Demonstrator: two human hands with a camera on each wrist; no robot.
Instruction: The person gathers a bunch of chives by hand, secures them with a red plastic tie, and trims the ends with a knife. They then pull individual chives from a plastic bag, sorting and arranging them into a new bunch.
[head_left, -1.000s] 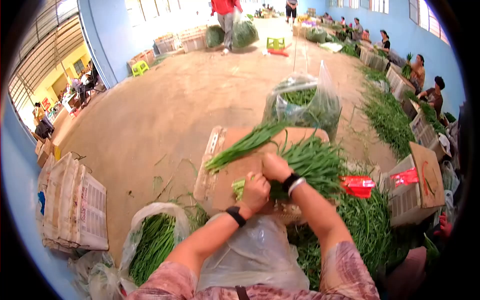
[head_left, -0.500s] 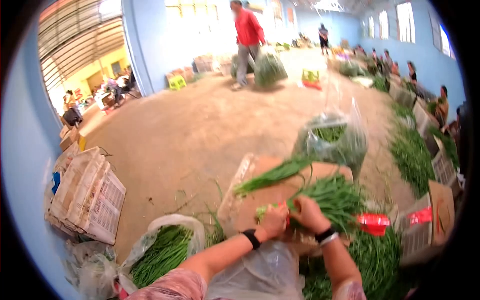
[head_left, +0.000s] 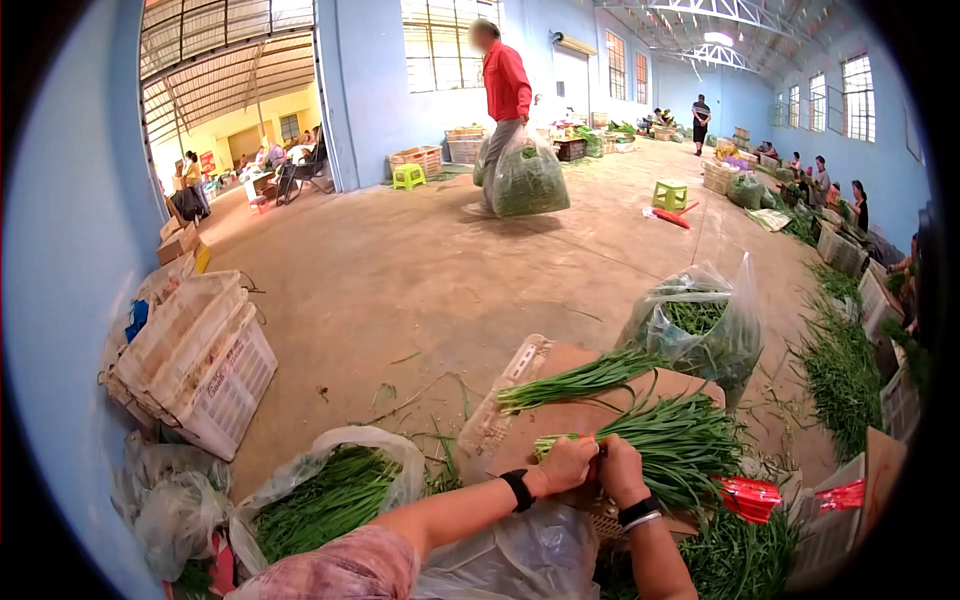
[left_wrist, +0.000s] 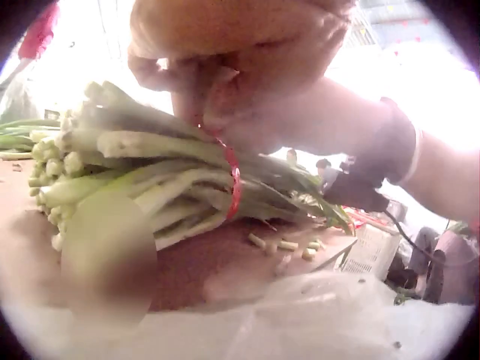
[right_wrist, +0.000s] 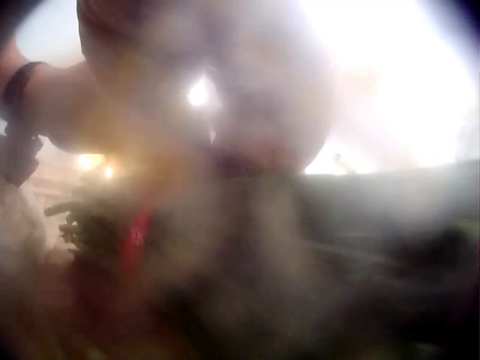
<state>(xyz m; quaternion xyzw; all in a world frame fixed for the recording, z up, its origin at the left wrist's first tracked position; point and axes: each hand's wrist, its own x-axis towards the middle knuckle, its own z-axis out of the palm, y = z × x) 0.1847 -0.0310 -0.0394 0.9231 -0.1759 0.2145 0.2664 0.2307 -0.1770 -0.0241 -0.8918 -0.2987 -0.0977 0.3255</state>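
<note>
A bunch of long green stalks (head_left: 680,450) lies on the board (head_left: 505,455), cut ends to the left. A red band (left_wrist: 235,180) circles its pale stems (left_wrist: 161,150). Close together over the band, the left hand (head_left: 566,466) and right hand (head_left: 622,472) have curled fingers pinching it; the fingertips are partly hidden. The left wrist view shows the left hand (left_wrist: 240,41) above the stems, the right beyond it. In the blurred right wrist view the band (right_wrist: 136,236) shows below the hands. A second bunch (head_left: 580,382) lies farther back on the board.
A plastic bag of greens (head_left: 700,320) stands behind the board. Another open bag (head_left: 335,490) is at front left, near stacked crates (head_left: 225,385). Red strips (head_left: 750,498) hang right of the bunch. Loose greens (head_left: 835,370) line the right floor. A person in red (head_left: 507,85) carries bags.
The head view has tilted up and shifted. Both hands have come together at the stems, where red showed from half a second ago. The person in red has stepped along with the bags.
</note>
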